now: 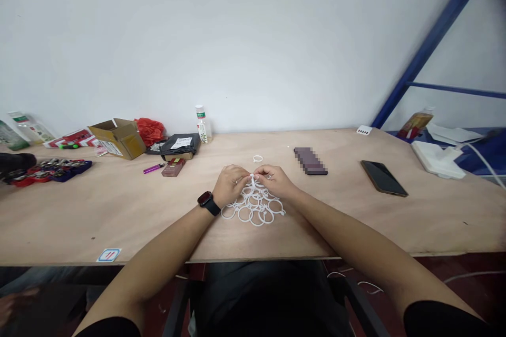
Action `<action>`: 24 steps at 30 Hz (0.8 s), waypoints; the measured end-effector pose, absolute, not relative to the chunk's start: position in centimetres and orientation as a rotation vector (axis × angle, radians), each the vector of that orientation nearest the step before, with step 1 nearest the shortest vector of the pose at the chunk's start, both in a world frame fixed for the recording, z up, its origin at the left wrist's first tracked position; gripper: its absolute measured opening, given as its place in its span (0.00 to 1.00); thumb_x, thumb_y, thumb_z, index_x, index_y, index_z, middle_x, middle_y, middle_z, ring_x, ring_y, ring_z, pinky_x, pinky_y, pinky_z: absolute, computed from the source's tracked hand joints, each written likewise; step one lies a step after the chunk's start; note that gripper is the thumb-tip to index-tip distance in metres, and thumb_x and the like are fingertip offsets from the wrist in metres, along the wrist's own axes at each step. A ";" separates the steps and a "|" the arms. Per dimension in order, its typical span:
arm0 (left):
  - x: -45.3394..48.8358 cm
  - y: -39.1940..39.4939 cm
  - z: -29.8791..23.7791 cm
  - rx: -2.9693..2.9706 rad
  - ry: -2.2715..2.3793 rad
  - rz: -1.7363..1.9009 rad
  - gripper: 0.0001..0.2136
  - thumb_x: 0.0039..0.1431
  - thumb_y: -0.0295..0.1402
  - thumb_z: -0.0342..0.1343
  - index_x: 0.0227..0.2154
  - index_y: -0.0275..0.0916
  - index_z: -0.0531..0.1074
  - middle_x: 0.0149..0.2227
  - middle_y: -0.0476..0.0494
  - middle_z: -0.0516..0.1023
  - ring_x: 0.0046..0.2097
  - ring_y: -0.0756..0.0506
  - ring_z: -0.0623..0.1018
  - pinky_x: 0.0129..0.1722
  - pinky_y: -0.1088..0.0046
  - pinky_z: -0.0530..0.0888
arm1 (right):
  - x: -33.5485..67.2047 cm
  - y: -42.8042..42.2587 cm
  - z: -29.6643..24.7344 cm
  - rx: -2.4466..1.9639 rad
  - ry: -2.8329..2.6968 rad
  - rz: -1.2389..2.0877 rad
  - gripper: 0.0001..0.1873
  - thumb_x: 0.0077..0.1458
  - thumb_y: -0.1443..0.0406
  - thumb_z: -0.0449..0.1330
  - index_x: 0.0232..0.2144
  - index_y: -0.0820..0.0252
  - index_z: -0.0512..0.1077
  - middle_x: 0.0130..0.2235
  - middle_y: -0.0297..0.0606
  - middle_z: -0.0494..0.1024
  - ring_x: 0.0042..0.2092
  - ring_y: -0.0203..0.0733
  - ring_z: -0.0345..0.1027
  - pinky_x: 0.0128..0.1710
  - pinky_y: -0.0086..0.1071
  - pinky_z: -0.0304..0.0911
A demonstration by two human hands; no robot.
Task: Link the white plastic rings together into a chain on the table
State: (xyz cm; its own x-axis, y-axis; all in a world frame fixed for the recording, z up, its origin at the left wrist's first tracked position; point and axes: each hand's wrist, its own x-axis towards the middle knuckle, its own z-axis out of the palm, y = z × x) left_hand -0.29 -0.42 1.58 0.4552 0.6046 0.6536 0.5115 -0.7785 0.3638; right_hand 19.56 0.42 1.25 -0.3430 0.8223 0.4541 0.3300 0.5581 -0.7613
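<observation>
Above a pile of white plastic rings [256, 224], my left hand [230, 184] and my right hand [275, 181] meet fingertip to fingertip. Both are closed in a pinch on one white plastic ring [252, 181], held at its small knobbed end; the fingers cover part of it. The rings in the pile overlap, several with small tabs or clips on their rims. Just beyond my fingers, a single white ring [258, 156] lies apart on the wooden table [221, 247]. A black watch is on my left wrist.
Left stand an open cardboard box [122, 139], a black-wrapped parcel [179, 145], a dark red box [173, 167], a purple lighter [153, 168] and a bottle [202, 125]. On the right lie a pixelated dark object [310, 161], a phone [382, 178] and a white device [437, 159].
</observation>
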 end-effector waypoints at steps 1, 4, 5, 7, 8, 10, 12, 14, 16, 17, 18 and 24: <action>-0.3 -0.5 1.6 2.588 0.983 1.245 0.11 0.65 0.38 0.51 0.34 0.41 0.76 0.36 0.44 0.81 0.41 0.45 0.77 0.46 0.63 0.70 | 19.5 0.4 1.2 -0.931 -1.916 0.705 0.08 0.54 0.64 0.58 0.29 0.61 0.76 0.30 0.35 0.78 0.33 0.37 0.70 0.34 0.29 0.63; -0.1 -0.5 1.6 2.591 1.025 1.267 0.10 0.65 0.37 0.51 0.33 0.41 0.76 0.35 0.46 0.81 0.41 0.46 0.77 0.47 0.63 0.69 | 19.3 0.5 1.1 -0.909 -1.872 0.751 0.08 0.55 0.63 0.59 0.30 0.61 0.76 0.30 0.35 0.78 0.33 0.37 0.70 0.34 0.29 0.64; 0.0 -0.4 1.6 2.573 1.076 1.282 0.10 0.65 0.37 0.51 0.32 0.41 0.76 0.35 0.46 0.81 0.41 0.45 0.77 0.47 0.62 0.68 | 19.2 0.5 1.0 -0.899 -1.835 0.774 0.09 0.55 0.62 0.58 0.31 0.61 0.76 0.31 0.35 0.78 0.33 0.38 0.70 0.34 0.29 0.64; 0.1 -0.2 1.4 2.515 1.200 1.331 0.11 0.65 0.38 0.51 0.32 0.41 0.75 0.35 0.46 0.81 0.41 0.45 0.77 0.47 0.62 0.68 | 19.0 0.6 0.9 -0.893 -1.766 0.787 0.11 0.56 0.60 0.58 0.34 0.60 0.76 0.32 0.36 0.79 0.33 0.38 0.70 0.33 0.29 0.64; 0.2 -0.1 1.3 2.482 1.257 1.359 0.11 0.65 0.38 0.51 0.32 0.41 0.75 0.35 0.46 0.81 0.41 0.45 0.77 0.47 0.62 0.68 | 18.9 0.6 0.8 -0.903 -1.755 0.768 0.11 0.56 0.59 0.59 0.35 0.60 0.76 0.32 0.36 0.79 0.32 0.37 0.70 0.33 0.29 0.64; 0.2 0.2 1.1 2.424 1.342 1.408 0.10 0.65 0.38 0.52 0.32 0.41 0.75 0.36 0.46 0.81 0.41 0.45 0.77 0.47 0.62 0.68 | 18.9 0.7 0.7 -0.934 -1.806 0.687 0.11 0.55 0.59 0.61 0.34 0.60 0.77 0.31 0.36 0.78 0.30 0.36 0.68 0.31 0.29 0.62; 0.1 0.4 0.9 2.393 1.385 1.431 0.10 0.64 0.38 0.52 0.32 0.41 0.75 0.36 0.46 0.81 0.41 0.45 0.77 0.47 0.63 0.68 | 18.8 0.7 0.6 -0.936 -1.915 0.580 0.08 0.53 0.60 0.63 0.31 0.60 0.77 0.30 0.35 0.76 0.28 0.34 0.65 0.30 0.28 0.60; 0.1 0.5 0.7 2.392 1.386 1.430 0.11 0.65 0.38 0.51 0.32 0.40 0.75 0.36 0.46 0.81 0.41 0.45 0.77 0.47 0.63 0.68 | 18.9 0.7 0.5 -0.898 -2.008 0.485 0.05 0.52 0.63 0.64 0.28 0.60 0.76 0.29 0.35 0.75 0.29 0.34 0.65 0.31 0.28 0.60; 0.0 0.5 0.6 2.406 1.383 1.401 0.10 0.65 0.38 0.51 0.34 0.41 0.75 0.38 0.46 0.81 0.42 0.45 0.77 0.48 0.63 0.68 | 19.0 0.9 0.4 -0.875 -2.060 0.427 0.05 0.54 0.65 0.62 0.28 0.59 0.76 0.29 0.34 0.74 0.30 0.34 0.65 0.32 0.28 0.60; -0.1 0.6 0.6 2.407 1.393 1.377 0.10 0.65 0.38 0.51 0.36 0.41 0.75 0.40 0.46 0.81 0.44 0.45 0.77 0.49 0.63 0.68 | 19.2 1.1 0.3 -0.881 -2.073 0.403 0.04 0.55 0.65 0.62 0.29 0.59 0.76 0.29 0.34 0.74 0.31 0.35 0.66 0.32 0.28 0.60; -0.2 0.6 0.5 2.404 1.407 1.347 0.10 0.65 0.39 0.51 0.39 0.42 0.75 0.42 0.46 0.81 0.46 0.44 0.77 0.50 0.62 0.67 | 19.5 1.4 0.2 -0.900 -2.081 0.376 0.04 0.55 0.65 0.61 0.30 0.59 0.76 0.29 0.35 0.75 0.31 0.36 0.67 0.33 0.28 0.60; -0.7 0.9 0.3 2.503 1.382 0.931 0.13 0.63 0.44 0.51 0.43 0.46 0.76 0.49 0.46 0.78 0.53 0.42 0.73 0.56 0.57 0.62 | 22.8 3.8 -0.1 -1.303 -2.070 0.110 0.07 0.58 0.64 0.58 0.35 0.58 0.77 0.36 0.38 0.80 0.38 0.40 0.72 0.38 0.30 0.61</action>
State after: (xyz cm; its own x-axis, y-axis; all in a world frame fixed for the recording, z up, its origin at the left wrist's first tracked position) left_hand -0.71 0.89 0.30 0.3883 0.8034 0.4513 0.7203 -0.5701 0.3951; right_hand 22.79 3.81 -0.15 -0.2686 0.8247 0.4978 0.7672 0.4956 -0.4072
